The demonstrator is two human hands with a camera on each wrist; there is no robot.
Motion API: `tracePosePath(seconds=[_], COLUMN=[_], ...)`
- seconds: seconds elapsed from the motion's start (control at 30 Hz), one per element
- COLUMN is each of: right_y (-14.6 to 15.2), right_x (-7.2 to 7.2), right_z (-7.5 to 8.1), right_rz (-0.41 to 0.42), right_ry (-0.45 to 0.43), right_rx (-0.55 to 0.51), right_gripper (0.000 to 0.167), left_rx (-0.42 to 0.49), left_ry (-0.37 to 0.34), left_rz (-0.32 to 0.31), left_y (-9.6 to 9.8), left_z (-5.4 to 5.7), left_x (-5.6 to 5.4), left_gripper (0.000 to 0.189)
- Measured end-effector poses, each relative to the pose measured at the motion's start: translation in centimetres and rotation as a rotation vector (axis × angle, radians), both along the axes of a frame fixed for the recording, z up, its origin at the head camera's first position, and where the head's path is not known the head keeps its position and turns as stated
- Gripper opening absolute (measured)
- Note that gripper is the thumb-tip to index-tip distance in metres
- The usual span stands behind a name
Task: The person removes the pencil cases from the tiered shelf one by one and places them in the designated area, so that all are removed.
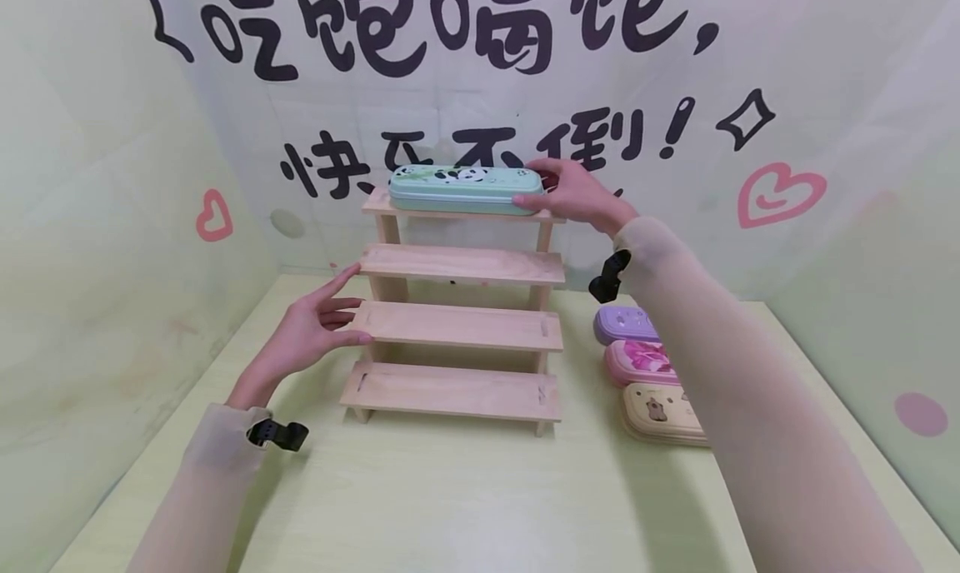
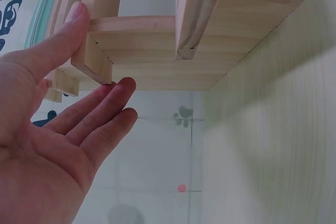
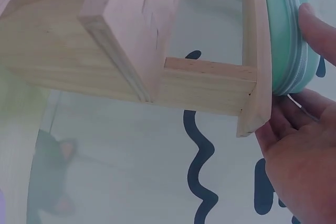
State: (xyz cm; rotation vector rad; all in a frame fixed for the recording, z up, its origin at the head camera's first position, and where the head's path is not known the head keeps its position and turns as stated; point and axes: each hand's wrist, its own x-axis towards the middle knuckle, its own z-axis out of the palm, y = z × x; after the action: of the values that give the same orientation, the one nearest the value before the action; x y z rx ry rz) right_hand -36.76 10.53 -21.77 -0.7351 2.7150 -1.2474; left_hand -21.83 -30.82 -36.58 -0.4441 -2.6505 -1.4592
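A mint-green zippered pencil case (image 1: 465, 191) with pandas on its lid lies along the top tier of a wooden four-tier display stand (image 1: 456, 323). My right hand (image 1: 581, 193) grips the case's right end, thumb on the front and fingers behind. In the right wrist view, the case (image 3: 286, 35) lies against the top board, with the hand (image 3: 304, 135) around its end. At the stand's left side, my left hand (image 1: 303, 330) has its thumb on a middle board's end and its fingers loosely extended. The left wrist view shows the thumb (image 2: 63, 40) touching the wood.
Right of the stand, partly behind my right forearm, purple (image 1: 624, 324), pink (image 1: 637, 362) and beige (image 1: 660, 411) pencil cases lie in a row on the pale table (image 1: 450, 498). A printed wall cloth (image 1: 480, 98) hangs close behind the stand.
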Motion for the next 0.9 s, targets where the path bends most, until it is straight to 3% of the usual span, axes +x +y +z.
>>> tracePosePath(seconds=[0.4, 0.9], right_y=[0.7, 1.0], right_x=[0.2, 0.4], right_z=[-0.2, -0.1], right_rz=[-0.012, -0.012], right_ry=[0.014, -0.013], right_rx=[-0.029, -0.002], right_gripper=[0.072, 0.077], left_rx=[-0.015, -0.014], left_ry=[0.009, 0.003], left_rz=[0.004, 0.009], left_y=[0.0, 0.1], left_z=[-0.1, 0.1], left_x=[0.0, 0.0], left_gripper=[0.106, 0.106])
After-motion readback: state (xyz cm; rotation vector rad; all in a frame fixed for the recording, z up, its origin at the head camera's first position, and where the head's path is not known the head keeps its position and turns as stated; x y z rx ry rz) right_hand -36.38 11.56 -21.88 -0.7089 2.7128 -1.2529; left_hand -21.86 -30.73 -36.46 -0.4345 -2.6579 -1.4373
